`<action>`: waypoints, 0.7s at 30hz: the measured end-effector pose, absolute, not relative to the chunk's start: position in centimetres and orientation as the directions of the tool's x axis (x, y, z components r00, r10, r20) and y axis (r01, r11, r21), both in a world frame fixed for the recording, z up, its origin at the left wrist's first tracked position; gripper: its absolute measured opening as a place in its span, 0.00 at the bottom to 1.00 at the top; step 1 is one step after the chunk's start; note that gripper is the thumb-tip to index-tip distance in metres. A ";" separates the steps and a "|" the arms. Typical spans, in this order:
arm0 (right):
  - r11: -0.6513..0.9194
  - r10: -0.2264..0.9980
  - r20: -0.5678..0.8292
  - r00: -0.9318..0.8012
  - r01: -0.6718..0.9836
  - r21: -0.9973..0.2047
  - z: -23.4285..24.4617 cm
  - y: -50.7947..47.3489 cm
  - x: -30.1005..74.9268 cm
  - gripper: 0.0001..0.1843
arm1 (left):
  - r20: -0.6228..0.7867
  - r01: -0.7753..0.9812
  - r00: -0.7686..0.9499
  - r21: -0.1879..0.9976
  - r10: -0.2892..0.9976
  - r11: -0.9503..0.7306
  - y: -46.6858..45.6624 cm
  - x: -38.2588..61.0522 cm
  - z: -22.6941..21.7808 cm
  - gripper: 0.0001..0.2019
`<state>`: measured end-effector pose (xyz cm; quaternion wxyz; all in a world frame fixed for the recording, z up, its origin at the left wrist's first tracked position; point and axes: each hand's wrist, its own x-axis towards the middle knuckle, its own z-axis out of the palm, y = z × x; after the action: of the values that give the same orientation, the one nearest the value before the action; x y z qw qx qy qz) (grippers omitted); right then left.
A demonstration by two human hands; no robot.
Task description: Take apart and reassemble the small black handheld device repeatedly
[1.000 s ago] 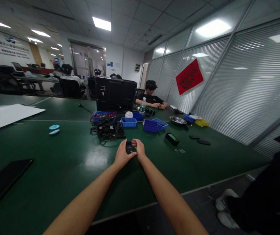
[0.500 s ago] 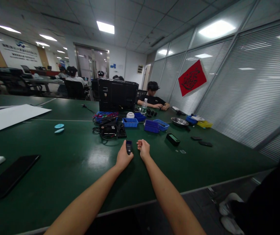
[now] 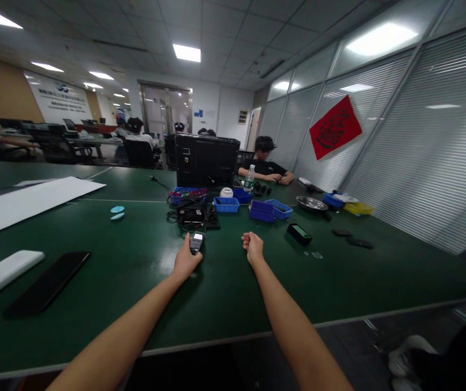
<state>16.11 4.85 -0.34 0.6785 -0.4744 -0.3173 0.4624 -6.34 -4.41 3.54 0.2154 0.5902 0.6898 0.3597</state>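
My left hand is closed around a small dark handheld device with a pale screen. The device is tilted, and its lower part is partly covered by my thumb. Just beyond it lies a heap of black cables and a black box. My right hand rests to the right with its fingers curled in; whether anything is inside them is hidden. A black case with a green top lies to the right of that hand.
Blue bins, a white ball, a water bottle and a metal bowl stand farther back before a black monitor. A black slab and a white bar lie left. Someone sits across the table.
The view has turned slightly left. My left hand has moved left with the device, away from my right hand, and the device's screen now looks bright. The right hand stays curled.
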 end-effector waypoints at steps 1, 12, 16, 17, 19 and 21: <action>0.123 0.931 -0.004 0.365 -0.323 -0.939 -0.3 4.8 16.1 0.12 | 0.127 0.663 -0.224 0.747 0.966 0.055 -4.5 -7.1 3.6 0.39; 0.093 0.951 0.004 0.310 -0.271 -0.958 -0.2 4.6 16.0 0.09 | 0.167 0.691 -0.408 0.699 0.897 0.184 -5.1 -17.3 3.9 0.40; 0.075 0.954 -0.002 0.300 -0.247 -0.966 -0.1 4.6 15.9 0.08 | 0.184 0.675 -0.498 0.696 0.848 0.245 -5.2 -21.4 4.4 0.40; 0.074 0.954 -0.001 0.298 -0.238 -0.968 -0.2 4.6 15.9 0.08 | 0.193 0.669 -0.525 0.696 0.829 0.261 -5.3 -22.4 4.5 0.40; 0.076 0.955 0.008 0.295 -0.221 -0.972 -0.2 4.6 15.8 0.08 | 0.209 0.655 -0.572 0.698 0.794 0.288 -5.2 -24.2 4.6 0.40; 0.079 0.954 0.013 0.299 -0.210 -0.974 -0.2 4.6 15.8 0.09 | 0.231 0.651 -0.608 0.693 0.759 0.310 -5.2 -25.7 4.5 0.40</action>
<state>15.84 4.60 -0.22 0.6329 -0.4988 -0.3730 0.4599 -25.74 -5.23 4.52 0.0691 0.4372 0.8065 0.3920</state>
